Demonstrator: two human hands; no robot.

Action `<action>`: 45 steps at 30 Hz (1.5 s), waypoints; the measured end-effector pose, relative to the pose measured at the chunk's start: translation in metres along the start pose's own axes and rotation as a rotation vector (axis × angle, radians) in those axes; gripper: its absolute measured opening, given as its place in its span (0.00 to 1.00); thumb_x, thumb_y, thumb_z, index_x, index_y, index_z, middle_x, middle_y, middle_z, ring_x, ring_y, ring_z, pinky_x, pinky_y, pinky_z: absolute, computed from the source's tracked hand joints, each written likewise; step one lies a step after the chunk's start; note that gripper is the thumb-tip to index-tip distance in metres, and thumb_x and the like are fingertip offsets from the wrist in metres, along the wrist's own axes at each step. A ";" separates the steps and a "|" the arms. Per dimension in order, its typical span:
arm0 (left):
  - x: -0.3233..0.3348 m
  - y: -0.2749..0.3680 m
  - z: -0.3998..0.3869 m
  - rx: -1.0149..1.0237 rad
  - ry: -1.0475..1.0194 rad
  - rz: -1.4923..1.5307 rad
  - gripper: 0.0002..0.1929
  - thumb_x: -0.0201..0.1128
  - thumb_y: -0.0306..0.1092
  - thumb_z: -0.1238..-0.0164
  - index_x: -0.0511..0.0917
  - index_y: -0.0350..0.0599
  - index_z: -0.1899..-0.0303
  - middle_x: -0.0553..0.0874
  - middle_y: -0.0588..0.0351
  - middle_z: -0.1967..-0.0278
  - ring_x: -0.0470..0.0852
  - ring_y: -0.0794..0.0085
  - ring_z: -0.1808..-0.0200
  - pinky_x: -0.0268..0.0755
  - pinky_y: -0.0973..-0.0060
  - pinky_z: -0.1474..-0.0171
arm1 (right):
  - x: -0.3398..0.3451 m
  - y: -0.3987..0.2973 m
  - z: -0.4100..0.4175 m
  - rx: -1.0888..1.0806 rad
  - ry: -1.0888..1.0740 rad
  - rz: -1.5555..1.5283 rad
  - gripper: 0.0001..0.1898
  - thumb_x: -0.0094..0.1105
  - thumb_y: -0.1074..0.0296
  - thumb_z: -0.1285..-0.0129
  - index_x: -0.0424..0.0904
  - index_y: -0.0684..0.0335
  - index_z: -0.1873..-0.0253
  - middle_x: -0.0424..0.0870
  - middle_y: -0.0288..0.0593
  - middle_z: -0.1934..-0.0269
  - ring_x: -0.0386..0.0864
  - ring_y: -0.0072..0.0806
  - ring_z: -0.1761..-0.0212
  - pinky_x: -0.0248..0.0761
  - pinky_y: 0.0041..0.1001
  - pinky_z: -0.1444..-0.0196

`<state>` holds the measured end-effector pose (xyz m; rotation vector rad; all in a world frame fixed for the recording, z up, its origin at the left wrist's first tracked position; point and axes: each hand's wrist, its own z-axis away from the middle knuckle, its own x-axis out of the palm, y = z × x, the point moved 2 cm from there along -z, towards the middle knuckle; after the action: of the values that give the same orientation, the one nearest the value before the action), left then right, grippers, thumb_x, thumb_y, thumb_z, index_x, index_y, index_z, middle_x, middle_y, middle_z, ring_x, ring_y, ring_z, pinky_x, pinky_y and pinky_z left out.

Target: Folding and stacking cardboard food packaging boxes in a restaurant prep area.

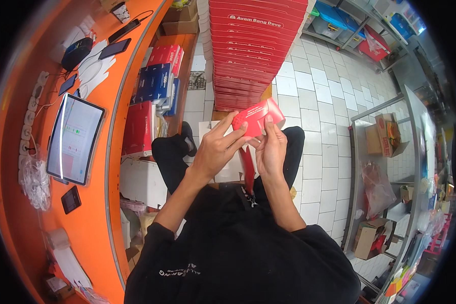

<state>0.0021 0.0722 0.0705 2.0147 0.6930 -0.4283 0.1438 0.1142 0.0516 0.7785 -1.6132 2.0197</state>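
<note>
A small red printed paperboard box (250, 116) is held up in front of my lap, its right end bent into a curve. My left hand (216, 146) grips its left side, fingers along the top and front face. On the right, my right hand (272, 150) pinches a flap with the thumb on top. Behind the box stands a tall stack of red folded cartons (247, 49) bearing writing. Below my hands, white paperboard pieces (226, 167) and a red strip (247, 163) lie between my knees, partly hidden by my forearms.
To the left runs an orange counter (95, 212) with a tablet (76, 138), phones (114, 48) and a power strip (28, 116). Red and blue flat cartons (152, 83) fill the shelf beneath. A metal rack (353, 182) with cardboard boxes stands right, across the tiled floor (319, 152).
</note>
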 end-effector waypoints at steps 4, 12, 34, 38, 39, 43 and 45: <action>-0.003 -0.005 -0.003 -0.046 0.033 0.026 0.21 0.76 0.33 0.42 0.86 0.39 0.46 0.85 0.40 0.43 0.88 0.56 0.48 0.80 0.68 0.46 | -0.007 -0.001 0.002 0.032 -0.006 0.137 0.17 0.53 0.59 0.21 0.84 0.68 0.55 0.88 0.47 0.59 0.88 0.29 0.62 0.87 0.28 0.62; -0.053 0.005 -0.031 0.009 -0.075 0.147 0.29 0.82 0.34 0.53 0.84 0.38 0.45 0.88 0.47 0.48 0.88 0.63 0.49 0.79 0.69 0.44 | 0.060 -0.127 0.004 -1.062 -0.674 1.531 0.17 0.79 0.61 0.48 0.88 0.63 0.56 0.86 0.47 0.57 0.86 0.40 0.56 0.79 0.37 0.53; -0.102 -0.006 -0.179 0.326 0.237 0.551 0.57 0.81 0.61 0.54 0.64 0.33 0.28 0.76 0.45 0.35 0.75 0.60 0.32 0.65 0.64 0.29 | 0.091 -0.219 -0.078 -0.613 -0.628 0.752 0.67 0.88 0.61 0.65 0.50 0.63 0.19 0.62 0.49 0.24 0.69 0.35 0.27 0.63 0.37 0.27; -0.131 -0.008 -0.264 0.325 0.212 0.555 0.49 0.73 0.65 0.44 0.70 0.31 0.32 0.82 0.45 0.40 0.79 0.64 0.38 0.70 0.67 0.35 | 0.124 -0.239 -0.148 -0.795 -0.506 0.823 0.56 0.81 0.43 0.58 0.65 0.66 0.26 0.74 0.58 0.34 0.71 0.47 0.31 0.65 0.44 0.30; -0.134 -0.016 -0.278 0.264 0.156 0.502 0.45 0.71 0.64 0.41 0.74 0.31 0.35 0.84 0.46 0.45 0.81 0.65 0.41 0.72 0.67 0.37 | 0.129 -0.242 -0.161 -0.808 -0.508 0.826 0.56 0.81 0.43 0.58 0.65 0.66 0.26 0.74 0.58 0.34 0.71 0.47 0.31 0.65 0.44 0.30; -0.138 -0.042 -0.292 0.152 0.053 0.159 0.35 0.65 0.62 0.33 0.83 0.32 0.45 0.89 0.48 0.54 0.86 0.67 0.50 0.75 0.70 0.43 | 0.129 -0.237 -0.195 -0.751 -0.493 0.909 0.54 0.77 0.36 0.55 0.67 0.68 0.29 0.72 0.62 0.33 0.64 0.55 0.26 0.56 0.51 0.25; -0.138 -0.043 -0.293 0.221 0.106 0.085 0.35 0.62 0.64 0.31 0.85 0.33 0.49 0.90 0.46 0.58 0.87 0.68 0.53 0.76 0.71 0.47 | 0.123 -0.234 -0.204 -0.674 -0.442 1.029 0.55 0.73 0.31 0.54 0.66 0.68 0.29 0.70 0.66 0.32 0.63 0.57 0.25 0.54 0.53 0.25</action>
<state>-0.1256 0.3007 0.2652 2.2802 0.6441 -0.3628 0.1715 0.3647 0.2707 0.0929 -3.1706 1.6137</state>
